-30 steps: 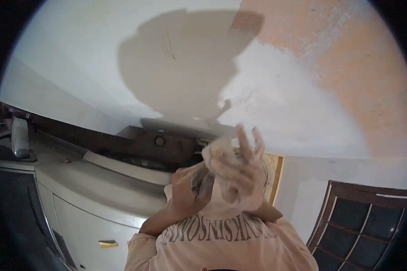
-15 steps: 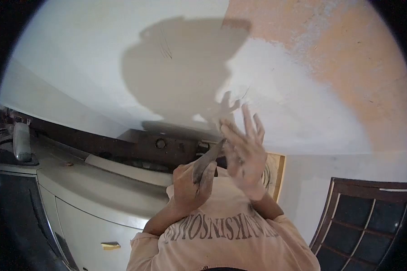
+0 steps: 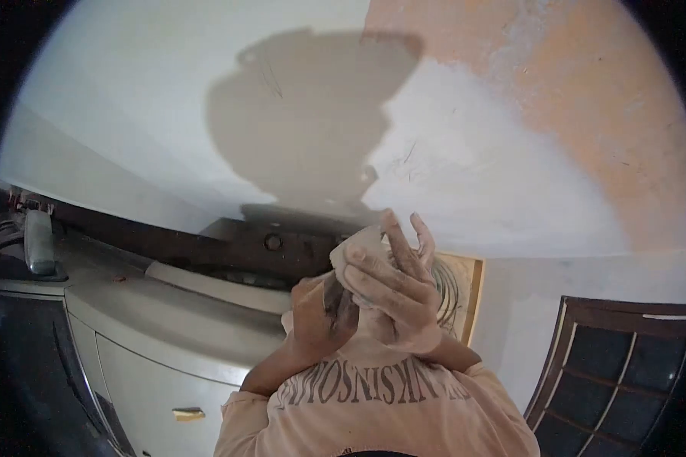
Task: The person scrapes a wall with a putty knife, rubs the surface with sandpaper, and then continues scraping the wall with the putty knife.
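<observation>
A sheet of what looks like sandpaper (image 3: 367, 237), pale on the side facing me, is between my two hands in front of my chest. My left hand (image 3: 312, 316) is closed around its lower left end, where a dark grey part shows. Across the upper part lie the thumb and some fingers of my right hand (image 3: 404, 297), pinching it, while other fingers stick out upward. Pale dust coats the fingers of both hands. Part of the sheet is hidden behind the right hand.
Ahead rises a wall (image 3: 465, 145) with white patching beside bare orange paint, carrying a large shadow. A beige cabinet-like surface (image 3: 175, 305) stands at left. Coiled cable (image 3: 450, 293) hangs in a yellow-edged frame at right, near a dark paned door (image 3: 610, 373).
My right hand, blurred and spread beside the sheet before, has moved left and down onto it. The sheet has turned from its dark side to its pale side. My left hand stays nearly in place.
</observation>
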A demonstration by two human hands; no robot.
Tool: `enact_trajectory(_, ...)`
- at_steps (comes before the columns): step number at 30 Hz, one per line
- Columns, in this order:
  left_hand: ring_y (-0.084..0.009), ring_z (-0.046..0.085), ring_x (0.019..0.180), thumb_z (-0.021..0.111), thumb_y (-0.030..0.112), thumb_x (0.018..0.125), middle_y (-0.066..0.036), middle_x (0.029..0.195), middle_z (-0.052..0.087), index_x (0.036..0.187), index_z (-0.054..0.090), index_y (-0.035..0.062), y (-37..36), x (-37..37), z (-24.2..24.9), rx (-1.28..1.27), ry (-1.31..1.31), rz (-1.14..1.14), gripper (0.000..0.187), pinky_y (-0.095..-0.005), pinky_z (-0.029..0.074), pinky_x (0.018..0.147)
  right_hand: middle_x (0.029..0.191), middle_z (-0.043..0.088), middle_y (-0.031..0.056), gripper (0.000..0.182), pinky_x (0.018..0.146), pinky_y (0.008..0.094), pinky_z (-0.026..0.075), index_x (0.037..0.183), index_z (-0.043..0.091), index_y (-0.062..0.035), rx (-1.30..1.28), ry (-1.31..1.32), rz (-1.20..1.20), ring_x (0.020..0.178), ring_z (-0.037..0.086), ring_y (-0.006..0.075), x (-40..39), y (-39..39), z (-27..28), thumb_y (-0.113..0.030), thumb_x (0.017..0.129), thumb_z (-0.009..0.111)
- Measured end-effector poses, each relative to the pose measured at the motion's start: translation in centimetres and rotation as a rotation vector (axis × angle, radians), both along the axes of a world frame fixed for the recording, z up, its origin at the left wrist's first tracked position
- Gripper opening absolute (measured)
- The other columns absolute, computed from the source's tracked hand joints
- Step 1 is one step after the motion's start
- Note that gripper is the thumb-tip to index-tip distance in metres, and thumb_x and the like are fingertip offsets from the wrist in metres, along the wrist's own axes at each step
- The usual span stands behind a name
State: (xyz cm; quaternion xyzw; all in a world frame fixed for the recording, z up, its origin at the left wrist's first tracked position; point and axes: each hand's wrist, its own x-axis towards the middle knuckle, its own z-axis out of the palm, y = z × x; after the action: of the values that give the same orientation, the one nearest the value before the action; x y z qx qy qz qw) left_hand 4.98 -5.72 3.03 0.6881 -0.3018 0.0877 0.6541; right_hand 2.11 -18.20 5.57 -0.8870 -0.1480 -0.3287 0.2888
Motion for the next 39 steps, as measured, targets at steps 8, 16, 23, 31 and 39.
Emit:
enact_trajectory(8, -0.0255, 0.051, 0.041, 0.055, 0.006, 0.079, -0.013, 0.053, 0.050, 0.078, 0.058, -0.0022, 0.6, -0.8, -0.7, 0.107, 0.230, -0.006, 0.009, -0.0319, 0.039, 0.043, 0.125, 0.050, 0.0003, 0.036, 0.098, 0.0534, 0.016, 0.112, 0.058, -0.0144, -0.042, 0.114, -0.066, 0.126, 0.032, 0.0297, -0.8, -0.1, -1.5, -0.021, 0.077, 0.051)
enact_trajectory(16, -0.0225, 0.052, 0.041, 0.055, 0.006, 0.080, -0.013, 0.054, 0.053, 0.082, 0.059, -0.0024, 0.5, -0.5, -0.3, 0.039, 0.293, 0.003, 0.010, -0.0301, 0.038, 0.042, 0.118, 0.055, 0.0055, 0.029, 0.093, 0.0570, 0.021, 0.106, 0.061, -0.0117, 0.143, 0.051, -0.122, 0.122, 0.037, 0.0336, 0.9, -0.9, -2.1, -0.012, 0.078, 0.053)
enact_trajectory(23, -0.0237, 0.051, 0.040, 0.055, 0.007, 0.081, -0.013, 0.053, 0.052, 0.082, 0.059, -0.0030, 0.6, 0.1, 0.4, 0.091, 0.117, 0.029, 0.011, -0.0301, 0.037, 0.041, 0.120, 0.053, 0.0092, 0.033, 0.097, 0.0522, 0.014, 0.110, 0.057, -0.0076, 0.198, 0.012, -0.025, 0.126, 0.030, 0.0348, 0.6, 0.1, -2.0, -0.006, 0.078, 0.049)
enact_trajectory(31, -0.0245, 0.051, 0.040, 0.055, 0.008, 0.081, -0.013, 0.052, 0.052, 0.081, 0.059, -0.0026, 0.5, -0.4, -0.2, 0.059, 0.205, 0.039, 0.011, -0.0298, 0.038, 0.041, 0.113, 0.058, 0.0089, 0.029, 0.099, 0.0554, 0.015, 0.099, 0.061, -0.0109, 0.095, -0.012, -0.031, 0.122, 0.036, 0.0349, 0.9, 0.4, -2.0, 0.002, 0.076, 0.047)
enact_trajectory(39, -0.0240, 0.054, 0.044, 0.054, 0.008, 0.081, -0.012, 0.055, 0.054, 0.082, 0.059, -0.0022, 0.9, -0.4, -0.1, 0.043, 0.267, -0.039, 0.011, -0.0292, 0.039, 0.044, 0.125, 0.050, 0.0011, 0.043, 0.096, 0.0573, 0.015, 0.118, 0.054, -0.0160, -0.037, -0.050, -0.007, 0.126, 0.032, 0.0307, 0.9, 0.2, -1.8, -0.010, 0.077, 0.045)
